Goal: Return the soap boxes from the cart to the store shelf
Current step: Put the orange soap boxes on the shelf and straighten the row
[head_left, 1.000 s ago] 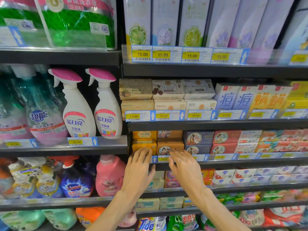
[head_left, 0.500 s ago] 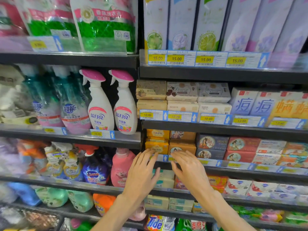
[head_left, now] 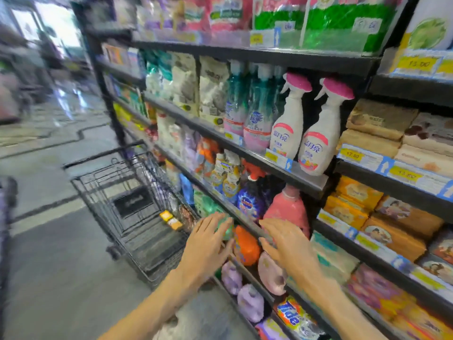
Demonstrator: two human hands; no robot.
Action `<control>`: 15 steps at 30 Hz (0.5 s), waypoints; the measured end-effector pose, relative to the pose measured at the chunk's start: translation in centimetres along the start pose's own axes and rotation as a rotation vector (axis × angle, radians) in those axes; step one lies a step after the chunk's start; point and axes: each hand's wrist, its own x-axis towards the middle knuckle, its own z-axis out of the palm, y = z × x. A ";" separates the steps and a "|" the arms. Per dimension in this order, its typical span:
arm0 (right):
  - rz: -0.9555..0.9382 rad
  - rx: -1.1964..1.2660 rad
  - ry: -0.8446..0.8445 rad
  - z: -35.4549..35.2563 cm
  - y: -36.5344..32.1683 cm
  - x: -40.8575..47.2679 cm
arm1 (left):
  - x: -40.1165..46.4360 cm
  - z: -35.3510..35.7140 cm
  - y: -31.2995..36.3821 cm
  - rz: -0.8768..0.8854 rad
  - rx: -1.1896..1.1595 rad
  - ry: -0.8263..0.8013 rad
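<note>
Head view, hands: the left hand (head_left: 208,244) and the right hand (head_left: 286,244) are both empty, fingers spread wide and flat, held out in front of the lower shelf edge (head_left: 247,227); neither grips anything.

Head view, soap boxes: a few yellow and orange soap boxes (head_left: 170,220) lie on the floor of the cart (head_left: 137,217), against its right wall. The matching stock, the shelved soap boxes (head_left: 353,202), sits on the store shelf far right, under the yellow price tags (head_left: 407,175).

Head view, risk of a wrong slot: in my judgement the main hazard is placing a box among the detergent, since the hands are before the pink bottle (head_left: 286,209) and orange pouch (head_left: 246,244), not the soap bay.

Head view, risk of a knock: the spread right hand is close to the pink bottle; a sideways swing could likely tip it or the spray bottles (head_left: 306,128) above.

Head view, risk of a poor grasp: the picture is blurred, so the boxes' exact lie in the cart is hard to tell; a hasty reach might catch the wire rim.

Head view, edges: the cart stands just beside the shelving, its rim near the left hand; shelf lips jut forward at each level.

Head view, open room: the aisle floor (head_left: 49,278) to the left is open, giving room to step back and reach down into the cart from above.
</note>
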 end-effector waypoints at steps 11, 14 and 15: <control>-0.373 0.127 -0.164 7.6 -16.5 9.9 | -12.8 -9.1 -14.3 -0.429 0.192 -0.008; -0.444 0.127 -0.188 10.1 -21.6 12.8 | -15.0 -10.7 -18.9 -0.497 0.211 -0.011; -0.451 0.130 -0.193 11.0 -23.4 13.8 | -15.6 -11.3 -20.7 -0.509 0.217 -0.011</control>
